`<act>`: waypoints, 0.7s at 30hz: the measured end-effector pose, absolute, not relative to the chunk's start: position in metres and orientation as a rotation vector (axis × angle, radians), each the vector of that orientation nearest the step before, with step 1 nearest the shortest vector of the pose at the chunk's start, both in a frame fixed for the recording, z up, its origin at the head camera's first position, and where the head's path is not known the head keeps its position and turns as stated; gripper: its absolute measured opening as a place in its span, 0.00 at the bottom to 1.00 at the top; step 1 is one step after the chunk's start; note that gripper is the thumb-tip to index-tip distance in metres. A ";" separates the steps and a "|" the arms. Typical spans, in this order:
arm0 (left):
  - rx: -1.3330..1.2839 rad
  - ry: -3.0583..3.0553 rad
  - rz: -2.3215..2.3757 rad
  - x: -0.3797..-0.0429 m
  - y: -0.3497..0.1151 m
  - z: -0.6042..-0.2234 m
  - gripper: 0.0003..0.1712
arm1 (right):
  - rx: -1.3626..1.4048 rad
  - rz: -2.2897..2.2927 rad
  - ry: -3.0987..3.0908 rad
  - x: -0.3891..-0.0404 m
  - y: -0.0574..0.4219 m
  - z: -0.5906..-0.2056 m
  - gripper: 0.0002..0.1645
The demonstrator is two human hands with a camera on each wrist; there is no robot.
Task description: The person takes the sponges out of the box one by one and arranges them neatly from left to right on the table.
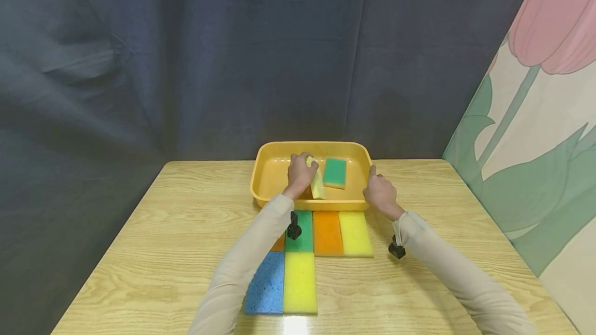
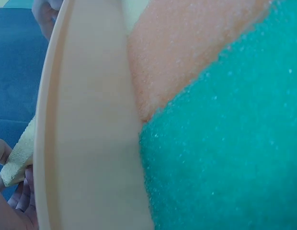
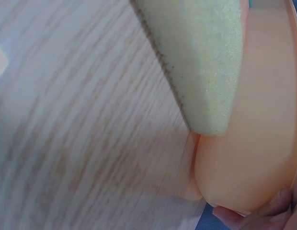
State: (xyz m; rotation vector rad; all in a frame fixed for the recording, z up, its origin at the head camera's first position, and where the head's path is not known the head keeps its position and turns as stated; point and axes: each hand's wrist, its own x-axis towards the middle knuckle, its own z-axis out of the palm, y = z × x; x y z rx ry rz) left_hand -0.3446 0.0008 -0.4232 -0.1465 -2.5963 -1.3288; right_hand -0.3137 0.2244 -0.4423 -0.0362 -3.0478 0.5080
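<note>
My left hand [image 1: 301, 174] grips a pale yellow sponge [image 1: 317, 185] inside the yellow plastic tray [image 1: 335, 205]. That sponge stands tilted on its edge; in the left wrist view the fingers [image 2: 25, 203] and thumb pinch it beyond the tray's rim. Just right of it, a green sponge [image 1: 335, 172] lies in the tray. My right hand [image 1: 381, 193] holds the tray at its right side, the index finger along the rim. In the right wrist view, its fingers [image 3: 268, 215] wrap the tray's rounded corner.
Before the tray, a green sponge [image 1: 302, 234], orange sponge [image 1: 328, 234] and yellow sponge [image 1: 356, 234] lie side by side on the wooden table [image 1: 186, 237]. Nearer are a blue sponge [image 1: 265, 286] and another yellow sponge [image 1: 300, 283]. A dark curtain [image 1: 261, 56] hangs behind.
</note>
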 end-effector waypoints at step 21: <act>-0.194 -2.464 -1.388 -0.345 -0.012 -0.409 0.18 | -0.047 0.496 -3.052 -0.314 0.224 -0.441 0.44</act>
